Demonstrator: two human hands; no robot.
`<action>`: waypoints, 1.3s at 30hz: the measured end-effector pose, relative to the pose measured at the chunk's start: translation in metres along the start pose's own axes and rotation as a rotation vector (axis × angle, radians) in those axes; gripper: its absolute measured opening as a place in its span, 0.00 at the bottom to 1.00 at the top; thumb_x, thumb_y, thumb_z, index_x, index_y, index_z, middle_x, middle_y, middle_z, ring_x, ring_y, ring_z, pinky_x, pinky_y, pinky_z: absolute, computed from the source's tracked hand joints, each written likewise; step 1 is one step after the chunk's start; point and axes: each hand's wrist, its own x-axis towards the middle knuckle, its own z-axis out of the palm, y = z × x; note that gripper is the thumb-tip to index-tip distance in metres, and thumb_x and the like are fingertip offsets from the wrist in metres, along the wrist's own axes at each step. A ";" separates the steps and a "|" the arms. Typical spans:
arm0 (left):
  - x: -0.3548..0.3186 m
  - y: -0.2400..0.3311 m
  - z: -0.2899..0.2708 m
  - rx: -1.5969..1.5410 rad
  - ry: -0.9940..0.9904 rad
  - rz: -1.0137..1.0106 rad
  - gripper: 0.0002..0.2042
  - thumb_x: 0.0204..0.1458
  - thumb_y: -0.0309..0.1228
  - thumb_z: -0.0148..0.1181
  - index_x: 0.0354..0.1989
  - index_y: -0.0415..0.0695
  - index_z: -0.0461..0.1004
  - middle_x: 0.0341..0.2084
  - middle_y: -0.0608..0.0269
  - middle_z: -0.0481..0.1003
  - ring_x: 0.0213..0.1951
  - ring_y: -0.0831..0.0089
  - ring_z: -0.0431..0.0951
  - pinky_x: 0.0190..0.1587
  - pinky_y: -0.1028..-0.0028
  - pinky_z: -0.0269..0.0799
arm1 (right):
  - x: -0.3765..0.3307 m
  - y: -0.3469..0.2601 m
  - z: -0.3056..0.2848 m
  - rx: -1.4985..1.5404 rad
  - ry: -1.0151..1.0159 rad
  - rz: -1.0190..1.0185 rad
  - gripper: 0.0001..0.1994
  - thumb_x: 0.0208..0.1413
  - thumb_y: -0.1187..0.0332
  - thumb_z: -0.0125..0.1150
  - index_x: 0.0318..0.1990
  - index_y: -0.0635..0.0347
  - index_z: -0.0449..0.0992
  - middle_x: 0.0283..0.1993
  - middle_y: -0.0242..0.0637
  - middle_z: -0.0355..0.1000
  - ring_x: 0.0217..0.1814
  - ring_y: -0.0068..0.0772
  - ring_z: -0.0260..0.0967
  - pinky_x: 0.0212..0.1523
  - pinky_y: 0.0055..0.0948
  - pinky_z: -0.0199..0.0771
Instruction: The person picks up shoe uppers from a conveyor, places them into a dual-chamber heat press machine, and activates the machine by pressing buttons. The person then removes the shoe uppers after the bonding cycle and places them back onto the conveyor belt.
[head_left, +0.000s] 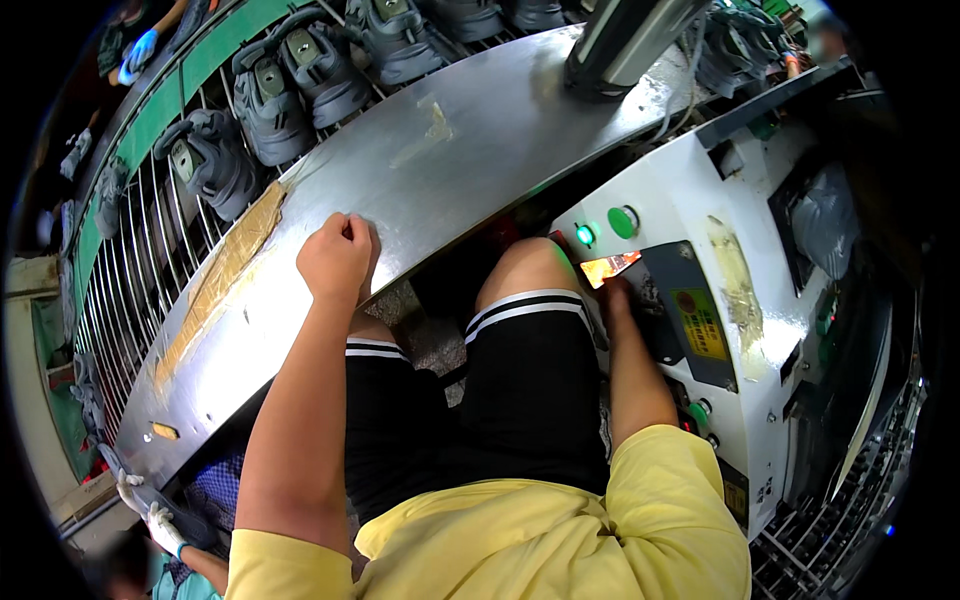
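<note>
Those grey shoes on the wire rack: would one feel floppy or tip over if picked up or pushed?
The grey shoes look bulky with thick soles, so probably fairly stiff underneath and light for their size. They sit flat on the wire rack, so a push would likely slide or snag one rather than roll it.

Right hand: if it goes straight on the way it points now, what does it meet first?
The right hand points up along the white machine. First in its line is the glowing orange piece, seemingly already at its fingertips; depth is unclear.
</note>
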 end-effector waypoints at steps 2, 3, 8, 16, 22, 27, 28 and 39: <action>0.008 0.013 0.011 -0.067 -0.027 0.050 0.13 0.49 0.39 0.55 0.18 0.45 0.72 0.15 0.56 0.73 0.21 0.55 0.75 0.25 0.62 0.69 | 0.024 0.040 -0.050 -0.119 0.178 -0.202 0.11 0.52 0.64 0.55 0.40 0.56 0.75 0.34 0.32 0.73 0.36 0.31 0.68 0.39 0.33 0.68; 0.003 0.005 0.007 -0.034 -0.010 0.032 0.13 0.49 0.39 0.55 0.18 0.45 0.73 0.15 0.56 0.73 0.21 0.55 0.75 0.25 0.62 0.69 | 0.000 0.027 -0.026 -0.359 0.027 -0.292 0.12 0.52 0.65 0.54 0.42 0.58 0.76 0.36 0.34 0.73 0.37 0.32 0.69 0.41 0.34 0.69; -0.006 -0.012 0.002 0.013 -0.021 -0.002 0.13 0.50 0.40 0.54 0.20 0.45 0.73 0.17 0.54 0.74 0.22 0.53 0.75 0.26 0.60 0.69 | -0.205 -0.113 0.041 -0.659 -0.194 -0.495 0.14 0.51 0.73 0.56 0.46 0.62 0.75 0.39 0.39 0.74 0.40 0.29 0.72 0.45 0.30 0.70; -0.006 -0.004 -0.003 -0.035 -0.037 -0.012 0.13 0.50 0.39 0.53 0.20 0.44 0.73 0.17 0.52 0.74 0.23 0.51 0.75 0.27 0.58 0.69 | -0.318 -0.380 -0.018 -0.612 0.359 -1.485 0.19 0.45 0.74 0.62 0.48 0.62 0.71 0.48 0.46 0.70 0.51 0.46 0.68 0.54 0.36 0.65; -0.004 0.008 -0.003 -0.106 -0.048 0.003 0.13 0.50 0.38 0.53 0.20 0.43 0.74 0.18 0.50 0.75 0.24 0.49 0.75 0.28 0.56 0.69 | -0.193 -0.522 -0.105 -0.981 1.026 -0.807 0.32 0.50 0.45 0.52 0.59 0.54 0.64 0.58 0.52 0.64 0.61 0.55 0.61 0.62 0.44 0.59; -0.007 -0.006 -0.017 -0.162 0.016 -0.056 0.11 0.47 0.35 0.55 0.18 0.43 0.74 0.17 0.49 0.74 0.22 0.49 0.74 0.28 0.55 0.70 | -0.201 -0.545 -0.055 -1.048 0.854 -0.197 0.42 0.43 0.43 0.53 0.68 0.45 0.52 0.70 0.48 0.49 0.71 0.53 0.48 0.66 0.49 0.51; -0.007 -0.005 -0.017 -0.173 0.035 -0.073 0.11 0.46 0.34 0.56 0.17 0.43 0.73 0.16 0.49 0.73 0.21 0.49 0.74 0.27 0.55 0.69 | -0.193 -0.549 -0.064 -1.051 0.878 -0.183 0.44 0.43 0.42 0.53 0.68 0.49 0.50 0.71 0.49 0.47 0.71 0.55 0.47 0.66 0.51 0.50; -0.007 -0.023 -0.010 -0.250 0.054 -0.039 0.11 0.46 0.36 0.56 0.17 0.43 0.74 0.15 0.50 0.73 0.22 0.51 0.75 0.28 0.55 0.72 | -0.168 -0.521 -0.115 -0.672 0.960 -0.400 0.43 0.41 0.47 0.64 0.65 0.56 0.56 0.64 0.50 0.59 0.66 0.56 0.56 0.65 0.44 0.55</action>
